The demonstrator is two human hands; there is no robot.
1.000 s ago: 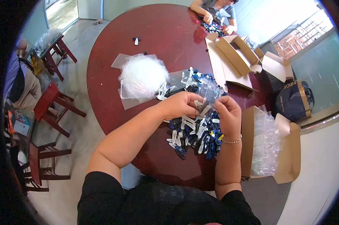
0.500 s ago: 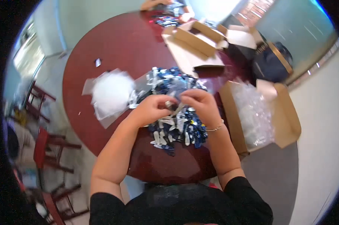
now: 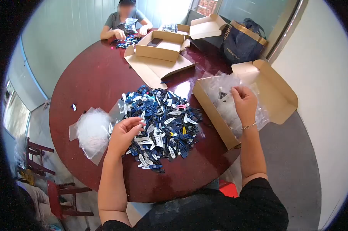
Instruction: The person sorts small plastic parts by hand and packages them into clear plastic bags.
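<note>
A large heap of snap hair clips (image 3: pixel 170 119), mostly dark blue, black and white, spreads over the round table. At its left edge hovers my left hand (image 3: pixel 124 134), its thumb and fingers apart with nothing clearly held. My right hand (image 3: pixel 245 106) is over the open cardboard box (image 3: pixel 216 125) on the right. Its thumb and fingertips pinch a clear plastic bag (image 3: pixel 224 96) with something small and dark in it. More clear bags fill the box below. Left of the heap lies a stack of clear, whitish empty-looking bags (image 3: pixel 92 133).
Across the dark red table (image 3: pixel 85 77) a person (image 3: pixel 122 27) handles another clip pile (image 3: pixel 129 41). An open cardboard box (image 3: pixel 162 48) holds a dark phone-like object. A navy bag (image 3: pixel 243 42) stands at the back right. One clip (image 3: pixel 74 107) lies alone at left.
My hands were together over the heap and have moved apart. The right went right, over the box, with the bag; the left stays by the heap. The camera view has shifted.
</note>
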